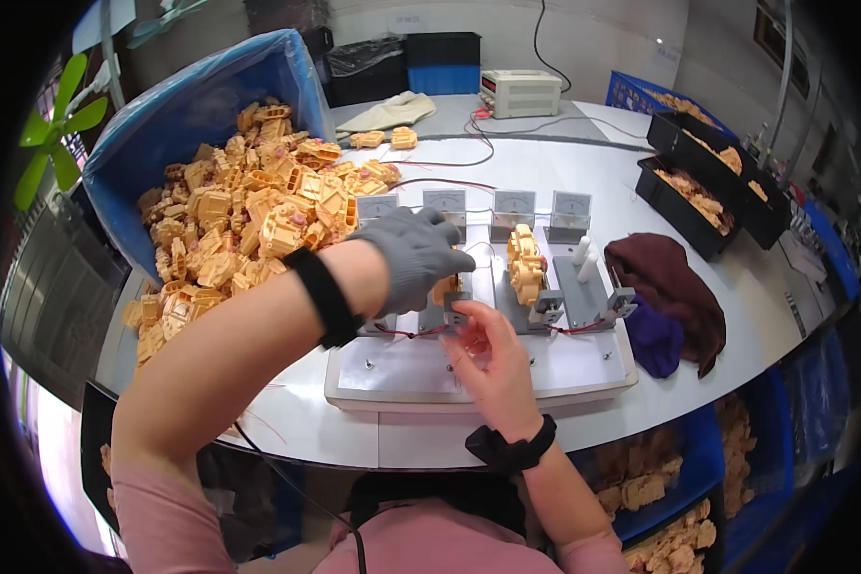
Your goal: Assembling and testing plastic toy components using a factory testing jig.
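Observation:
My left hand (413, 260), in a grey glove, reaches over the second station of a test fixture (407, 375). Its fingers are bent around a yellow-orange plastic housing (445, 289), mostly hidden beneath them. Below, my bare right hand (497, 368) has its index fingertip on a small grey block (456, 308) at the station's front, with the thumb just under it. Red and black wires (411, 334) run to that block. Another housing (524, 266) stands upright at the third station. White posts (585, 260) rise from the fourth. Panel meters (515, 209) line the back.
A blue bin lined with plastic (129, 163) spills many housings (258, 206) at the left. Brown and purple cloths (674, 287) lie right of the fixture. Black trays (684, 206) hold parts at the far right. A power supply (521, 94) sits at the back.

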A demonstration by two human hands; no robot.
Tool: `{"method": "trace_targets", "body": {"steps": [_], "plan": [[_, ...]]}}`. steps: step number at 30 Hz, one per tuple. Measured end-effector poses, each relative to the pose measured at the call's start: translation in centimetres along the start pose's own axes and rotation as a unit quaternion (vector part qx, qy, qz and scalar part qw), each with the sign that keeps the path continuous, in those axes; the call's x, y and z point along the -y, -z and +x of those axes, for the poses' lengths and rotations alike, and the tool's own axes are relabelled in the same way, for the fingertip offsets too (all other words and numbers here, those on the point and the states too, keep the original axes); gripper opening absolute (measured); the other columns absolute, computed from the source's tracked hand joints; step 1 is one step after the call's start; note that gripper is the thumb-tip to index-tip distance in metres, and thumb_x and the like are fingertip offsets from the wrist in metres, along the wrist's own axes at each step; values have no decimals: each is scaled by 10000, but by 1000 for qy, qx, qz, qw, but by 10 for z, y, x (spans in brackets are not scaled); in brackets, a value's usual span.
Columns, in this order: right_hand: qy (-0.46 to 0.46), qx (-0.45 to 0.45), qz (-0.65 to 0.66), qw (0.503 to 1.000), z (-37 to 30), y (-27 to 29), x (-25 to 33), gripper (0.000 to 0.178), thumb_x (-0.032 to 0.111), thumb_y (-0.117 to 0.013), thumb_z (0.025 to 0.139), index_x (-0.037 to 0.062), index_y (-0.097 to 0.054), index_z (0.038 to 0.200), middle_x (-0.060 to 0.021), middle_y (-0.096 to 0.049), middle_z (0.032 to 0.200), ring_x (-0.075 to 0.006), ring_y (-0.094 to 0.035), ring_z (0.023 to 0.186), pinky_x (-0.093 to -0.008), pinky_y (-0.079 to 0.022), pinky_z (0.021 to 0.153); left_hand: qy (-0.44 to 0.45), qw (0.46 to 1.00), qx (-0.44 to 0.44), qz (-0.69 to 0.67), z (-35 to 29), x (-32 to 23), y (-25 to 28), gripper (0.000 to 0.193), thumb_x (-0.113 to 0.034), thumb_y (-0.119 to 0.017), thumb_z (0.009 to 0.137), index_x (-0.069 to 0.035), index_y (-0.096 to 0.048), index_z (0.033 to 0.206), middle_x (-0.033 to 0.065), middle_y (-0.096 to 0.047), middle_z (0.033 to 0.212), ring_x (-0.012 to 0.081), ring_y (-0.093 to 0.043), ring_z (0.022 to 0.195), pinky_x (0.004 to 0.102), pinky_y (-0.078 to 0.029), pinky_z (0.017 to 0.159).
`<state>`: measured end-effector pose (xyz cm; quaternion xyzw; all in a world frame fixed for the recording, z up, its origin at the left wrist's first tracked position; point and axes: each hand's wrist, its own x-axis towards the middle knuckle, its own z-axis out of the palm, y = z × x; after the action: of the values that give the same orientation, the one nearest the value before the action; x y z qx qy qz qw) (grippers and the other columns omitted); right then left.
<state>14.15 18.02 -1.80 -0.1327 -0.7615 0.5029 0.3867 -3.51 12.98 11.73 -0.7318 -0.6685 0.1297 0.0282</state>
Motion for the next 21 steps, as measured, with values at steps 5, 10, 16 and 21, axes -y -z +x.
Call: {"method": "trace_targets", "body": {"steps": [5,10,16,21], "plan": [[-57,60,118,990,-3,3,-10,347,103,-758,887,39,-648,1210,-75,-678,1013,-145,-664,920,-302,-519,768,-21,994,26,100,29,-3,-22,270,-189,-758,760,-184,-766,1030,59,-682,1152,274,-600,1176,418,-533,878],[12,49,79,996,-5,3,-15,320,42,-757,856,29,-641,1154,-21,-662,905,-104,-627,771,-257,-509,675,-32,983,-30,176,31,-11,-26,144,-227,-688,839,-198,-788,938,-4,-698,1052,241,-640,1080,401,-502,888],[-8,45,57,997,-8,13,-23,335,15,-731,854,36,-629,1173,-3,-610,910,-91,-549,769,-249,-456,746,53,944,-310,106,-76,12,35,160,-96,-689,823,-106,-672,981,90,-640,967,297,-633,985,411,-537,814],[-16,44,59,997,-10,8,-14,404,0,-725,843,33,-618,1231,-11,-591,998,-88,-533,767,-241,-452,758,476,847,-237,-3,-324,29,-41,476,-111,-712,769,-66,-647,1238,168,-672,1127,373,-622,1089,445,-503,956]]}}
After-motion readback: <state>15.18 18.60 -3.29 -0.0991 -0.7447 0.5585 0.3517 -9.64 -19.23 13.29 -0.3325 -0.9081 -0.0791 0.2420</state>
